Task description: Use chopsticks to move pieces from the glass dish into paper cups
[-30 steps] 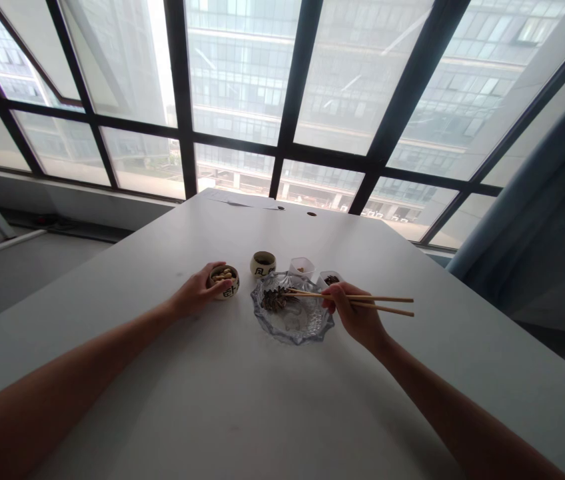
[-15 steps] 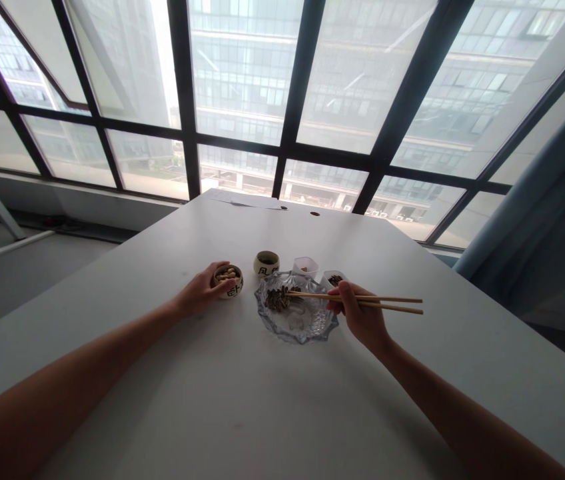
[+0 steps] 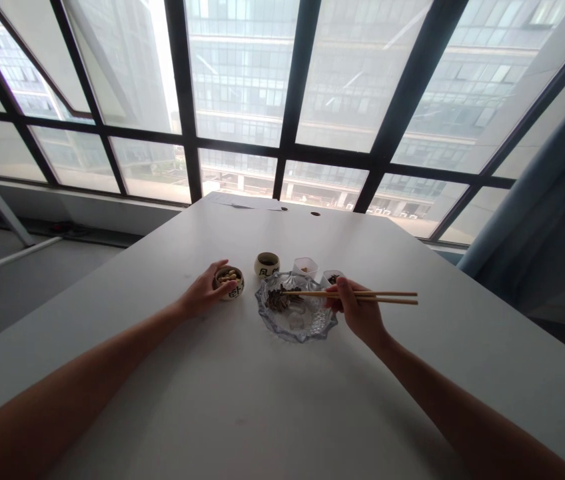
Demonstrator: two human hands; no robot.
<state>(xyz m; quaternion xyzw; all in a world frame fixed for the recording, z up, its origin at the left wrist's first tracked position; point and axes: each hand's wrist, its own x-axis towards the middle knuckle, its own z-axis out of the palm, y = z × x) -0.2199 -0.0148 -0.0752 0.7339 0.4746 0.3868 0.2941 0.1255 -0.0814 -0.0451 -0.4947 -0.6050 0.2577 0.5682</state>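
My left hand (image 3: 207, 290) is wrapped round a small cream cup (image 3: 235, 292) with dark characters on it, and peanuts (image 3: 229, 275) fill the cup. My right hand (image 3: 357, 307) grips a pair of wooden chopsticks (image 3: 387, 297). Their tips reach into a clear glass bowl (image 3: 296, 333) with a scalloped rim, touching dark striped seeds (image 3: 277, 300) heaped on its left side. Whether a seed is caught between the tips is too small to tell.
Behind the glass bowl stand a second cream cup (image 3: 266, 270) and a translucent plastic cup (image 3: 305, 265). Another plastic cup (image 3: 330, 275) with dark bits is partly behind my right hand. Papers (image 3: 242, 201) lie at the white table's far end, before tall windows.
The two chopsticks have drawn closer together, and their tips have moved slightly left over the seeds. My left hand stays on the cup of peanuts.
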